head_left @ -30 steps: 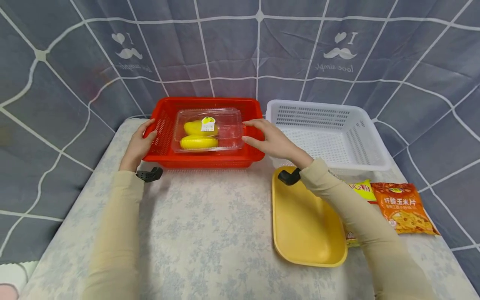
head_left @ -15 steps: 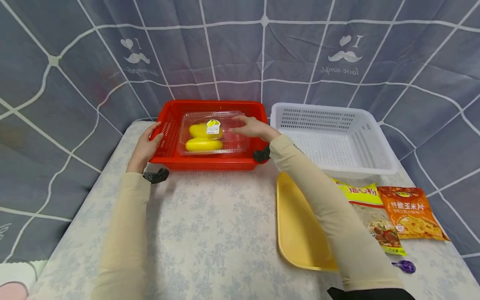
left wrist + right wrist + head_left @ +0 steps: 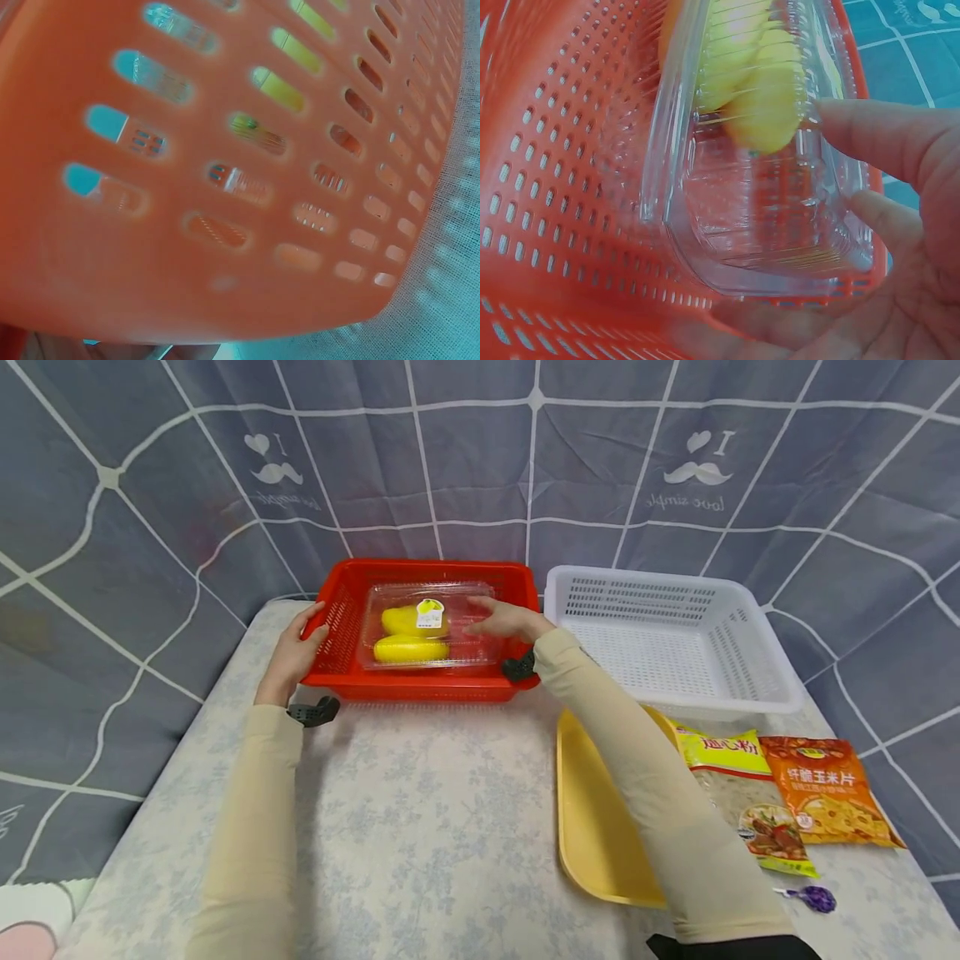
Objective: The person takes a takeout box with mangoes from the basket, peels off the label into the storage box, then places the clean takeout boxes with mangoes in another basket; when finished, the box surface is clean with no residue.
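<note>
My left hand (image 3: 289,655) grips the left rim of a red perforated plastic basket (image 3: 405,690). In the left wrist view the basket's slotted wall (image 3: 247,172) fills most of the frame and hides nearly all of that hand. Inside the basket lies a clear plastic box (image 3: 471,650) with a white label, holding yellow fruits (image 3: 411,650). My right hand (image 3: 510,620) reaches over the box's right end. The right wrist view shows its spread, mostly straight fingers around that end of the box (image 3: 742,217), the thumb at its edge; firm contact cannot be told.
A white perforated basket (image 3: 756,681) stands right of the red one. In front of it are a yellow tray (image 3: 592,827), partly under my right sleeve, a macaroni-type packet (image 3: 738,802), an orange snack bag (image 3: 828,789) and a small purple-wrapped item (image 3: 816,898). A grey curtain (image 3: 480,460) hangs behind.
My right hand has moved left from the basket's right side to over the clear box's end. My left hand stays on the rim. The head view has shifted slightly.
</note>
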`<state>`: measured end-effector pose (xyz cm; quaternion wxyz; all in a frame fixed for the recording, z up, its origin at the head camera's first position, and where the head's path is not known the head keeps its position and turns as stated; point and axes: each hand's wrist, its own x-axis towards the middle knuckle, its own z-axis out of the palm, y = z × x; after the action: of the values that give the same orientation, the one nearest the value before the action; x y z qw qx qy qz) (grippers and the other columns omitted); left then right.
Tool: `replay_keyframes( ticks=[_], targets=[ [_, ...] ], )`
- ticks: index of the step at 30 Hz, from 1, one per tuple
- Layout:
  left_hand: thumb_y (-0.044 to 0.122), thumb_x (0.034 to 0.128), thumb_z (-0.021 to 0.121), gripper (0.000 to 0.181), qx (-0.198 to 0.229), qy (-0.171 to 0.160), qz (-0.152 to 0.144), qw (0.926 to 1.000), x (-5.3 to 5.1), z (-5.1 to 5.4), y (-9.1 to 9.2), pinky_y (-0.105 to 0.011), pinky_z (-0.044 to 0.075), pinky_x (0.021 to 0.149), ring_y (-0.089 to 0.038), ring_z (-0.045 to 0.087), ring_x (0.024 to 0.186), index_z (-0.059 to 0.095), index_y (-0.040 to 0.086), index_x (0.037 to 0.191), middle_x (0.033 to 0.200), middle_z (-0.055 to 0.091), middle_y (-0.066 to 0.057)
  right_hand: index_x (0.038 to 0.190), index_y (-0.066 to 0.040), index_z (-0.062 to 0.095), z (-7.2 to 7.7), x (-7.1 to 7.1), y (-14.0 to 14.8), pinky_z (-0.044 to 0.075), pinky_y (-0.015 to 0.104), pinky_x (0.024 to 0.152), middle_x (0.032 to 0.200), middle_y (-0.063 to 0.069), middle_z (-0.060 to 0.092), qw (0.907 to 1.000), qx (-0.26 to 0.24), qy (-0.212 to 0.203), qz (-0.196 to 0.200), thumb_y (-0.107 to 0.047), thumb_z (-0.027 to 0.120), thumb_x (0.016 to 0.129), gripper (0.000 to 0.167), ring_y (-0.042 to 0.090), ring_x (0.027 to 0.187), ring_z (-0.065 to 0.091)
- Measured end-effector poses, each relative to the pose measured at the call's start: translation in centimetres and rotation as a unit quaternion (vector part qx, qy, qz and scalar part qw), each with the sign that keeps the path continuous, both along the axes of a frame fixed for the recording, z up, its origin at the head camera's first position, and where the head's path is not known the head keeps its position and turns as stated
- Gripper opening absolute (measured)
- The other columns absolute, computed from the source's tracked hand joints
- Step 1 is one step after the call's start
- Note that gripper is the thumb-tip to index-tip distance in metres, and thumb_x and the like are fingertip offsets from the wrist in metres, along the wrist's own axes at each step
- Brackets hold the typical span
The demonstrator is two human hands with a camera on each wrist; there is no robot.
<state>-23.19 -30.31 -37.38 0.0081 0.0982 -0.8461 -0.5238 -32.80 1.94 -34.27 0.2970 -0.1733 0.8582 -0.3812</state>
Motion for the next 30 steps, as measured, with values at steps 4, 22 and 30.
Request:
replay_keyframes(
  ticks=[4,22,30],
  targets=[
    [0.029,0.1029,0.040,0.056,0.004,-0.001,0.002,1.0000,0.0,0.1,0.0,-0.052,0.040,0.097,-0.038,0.043,0.118,0.018,0.024,0.154,0.151,0.025,-0.019,0.153,-0.025,0.015,0.1,0.1,0.1,0.041,0.049,0.096,0.155,0.008,0.014,0.9990,-0.008,-0.039,-0.017,-0.026,0.061,0.094,0.075,0.032,0.131,0.028],
    [0.029,0.1029,0.040,0.056,0.005,-0.003,0.000,1.0000,0.0,0.2,0.0,-0.053,0.039,0.098,-0.039,0.042,0.119,0.017,0.023,0.154,0.150,0.025,-0.020,0.148,-0.021,0.031,0.9,1.7,1.5,0.053,0.040,0.080,0.146,0.008,0.029,0.9874,-0.137,-0.047,-0.064,-0.022,0.067,0.089,0.069,0.033,0.102,0.057],
    [0.029,0.1031,0.039,0.055,-0.001,-0.004,-0.002,1.0000,0.1,0.3,0.0,-0.052,0.037,0.099,-0.037,0.041,0.120,0.017,0.024,0.154,0.152,0.023,-0.018,0.142,-0.019,0.041,2.0,3.0,2.7,0.055,0.041,0.073,0.133,0.009,0.044,0.9831,-0.158,0.040,-0.083,-0.026,0.070,0.087,0.063,0.038,0.084,0.063]
  ],
)
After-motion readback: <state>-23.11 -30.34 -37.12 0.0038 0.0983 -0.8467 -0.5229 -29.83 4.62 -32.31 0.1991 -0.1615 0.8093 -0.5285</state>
